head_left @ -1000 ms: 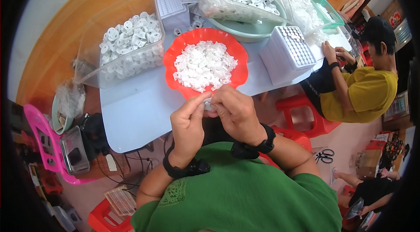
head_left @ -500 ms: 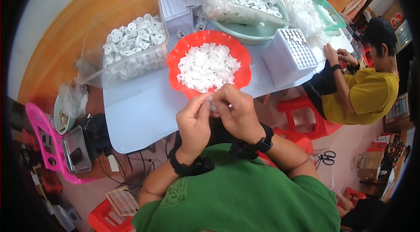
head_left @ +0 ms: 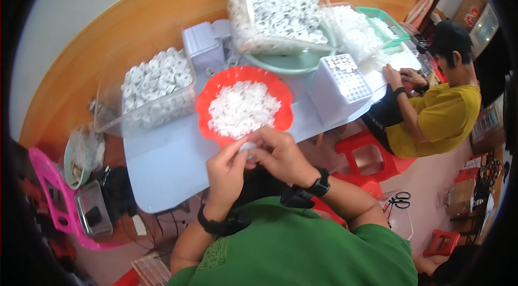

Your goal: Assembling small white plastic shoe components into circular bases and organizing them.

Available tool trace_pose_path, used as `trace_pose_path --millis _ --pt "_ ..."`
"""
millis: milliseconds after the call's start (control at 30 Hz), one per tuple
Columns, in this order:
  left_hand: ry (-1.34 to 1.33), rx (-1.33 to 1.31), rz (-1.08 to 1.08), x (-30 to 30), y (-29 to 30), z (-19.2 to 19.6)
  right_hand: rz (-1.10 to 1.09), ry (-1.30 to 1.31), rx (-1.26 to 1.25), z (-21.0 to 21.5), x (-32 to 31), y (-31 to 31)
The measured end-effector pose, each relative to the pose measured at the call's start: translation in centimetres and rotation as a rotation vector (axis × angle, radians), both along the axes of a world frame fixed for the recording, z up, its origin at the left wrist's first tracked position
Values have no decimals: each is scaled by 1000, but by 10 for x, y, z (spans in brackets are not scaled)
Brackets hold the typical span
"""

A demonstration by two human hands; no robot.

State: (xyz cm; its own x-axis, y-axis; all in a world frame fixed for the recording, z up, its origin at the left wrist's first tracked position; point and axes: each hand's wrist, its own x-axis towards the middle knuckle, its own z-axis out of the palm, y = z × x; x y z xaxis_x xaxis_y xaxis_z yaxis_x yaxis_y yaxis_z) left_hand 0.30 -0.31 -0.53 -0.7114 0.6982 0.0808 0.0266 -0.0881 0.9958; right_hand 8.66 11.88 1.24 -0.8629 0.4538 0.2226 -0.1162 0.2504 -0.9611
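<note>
A small round white plastic part (head_left: 247, 147) is pinched between the fingers of my two hands. My left hand (head_left: 225, 171) closes on its left side, thumb and fingertips together. From the right, my right hand (head_left: 279, 152) grips it with bent fingers, which hide some of it. Just beyond both hands sits a red wavy-rimmed bowl (head_left: 205, 118), filled with small translucent white pieces (head_left: 243, 107). Each wrist wears a black strap.
On the pale blue table (head_left: 162, 170) stand a see-through bin (head_left: 156, 116) of round white parts, a larger tilted bin (head_left: 275, 48) above a green basin (head_left: 297, 65), and a white block (head_left: 340, 97) topped with discs. A person in yellow (head_left: 442, 116) works at right.
The view has shifted, so the table and bowl appear lower and slightly left. My hands remain together, and the round part between them now shows more of its face.
</note>
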Motion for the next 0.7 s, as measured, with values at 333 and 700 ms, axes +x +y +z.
trace_pose_path --millis 333,700 --pt "-103 182 -35 -4 -9 18 179 -128 -159 35 -16 39" --pt "-206 62 -38 -19 -28 -6 135 131 -307 95 -121 51"
